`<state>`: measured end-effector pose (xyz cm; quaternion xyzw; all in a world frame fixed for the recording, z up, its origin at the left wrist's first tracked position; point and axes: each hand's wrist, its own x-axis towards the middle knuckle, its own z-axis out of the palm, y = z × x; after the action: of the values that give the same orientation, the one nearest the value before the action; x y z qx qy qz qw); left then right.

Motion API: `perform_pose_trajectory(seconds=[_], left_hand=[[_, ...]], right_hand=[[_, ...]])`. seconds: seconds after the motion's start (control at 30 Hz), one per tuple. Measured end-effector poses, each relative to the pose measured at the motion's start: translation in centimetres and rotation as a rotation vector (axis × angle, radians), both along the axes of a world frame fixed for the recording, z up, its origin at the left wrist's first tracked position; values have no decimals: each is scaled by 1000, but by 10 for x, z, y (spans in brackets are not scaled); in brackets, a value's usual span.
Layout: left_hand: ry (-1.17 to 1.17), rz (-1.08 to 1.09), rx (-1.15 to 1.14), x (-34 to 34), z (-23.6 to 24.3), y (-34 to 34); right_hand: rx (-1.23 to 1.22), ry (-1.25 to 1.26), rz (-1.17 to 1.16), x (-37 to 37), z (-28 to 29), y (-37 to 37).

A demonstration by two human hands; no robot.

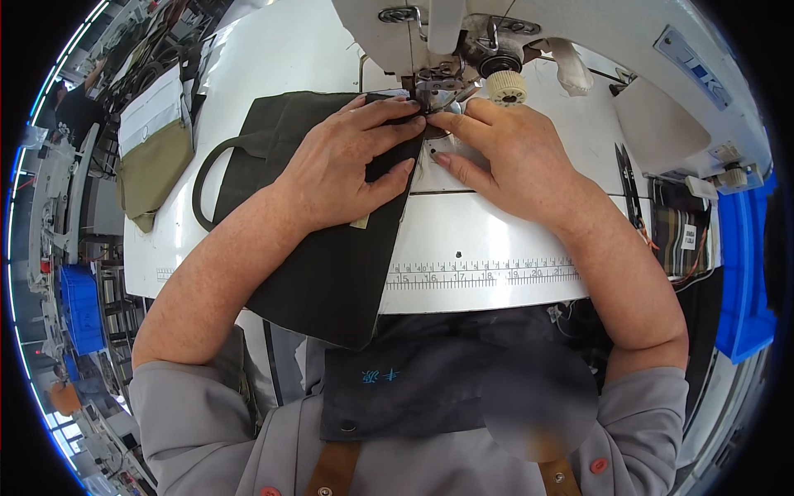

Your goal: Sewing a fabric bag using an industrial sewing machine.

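While the left hand [339, 165] lies spread on the dark cloth [322, 277], nearer its bulk, the right hand [525, 153], thumb and forefinger parted, sets fingertips at its upper right edge — just beneath the sewing machine [579, 25]. Left of centre, the cloth's long axis runs down the frame; it looks blackish green and flat — a looped strap [201, 182] curving at its left.

Bright light, glare on white tabletop [496, 227], fisheye bending, black corners
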<state>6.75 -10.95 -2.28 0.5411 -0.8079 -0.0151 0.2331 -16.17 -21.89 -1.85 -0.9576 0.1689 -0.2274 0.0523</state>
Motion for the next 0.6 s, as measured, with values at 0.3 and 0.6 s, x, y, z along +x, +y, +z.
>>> perform_pose_trajectory(seconds=[0.3, 0.6], left_hand=[[28, 82, -27, -16, -4, 4], [-17, 247, -83, -34, -14, 0]], right_hand=[[7, -10, 12, -2, 0, -1], [7, -45, 36, -3, -5, -6]])
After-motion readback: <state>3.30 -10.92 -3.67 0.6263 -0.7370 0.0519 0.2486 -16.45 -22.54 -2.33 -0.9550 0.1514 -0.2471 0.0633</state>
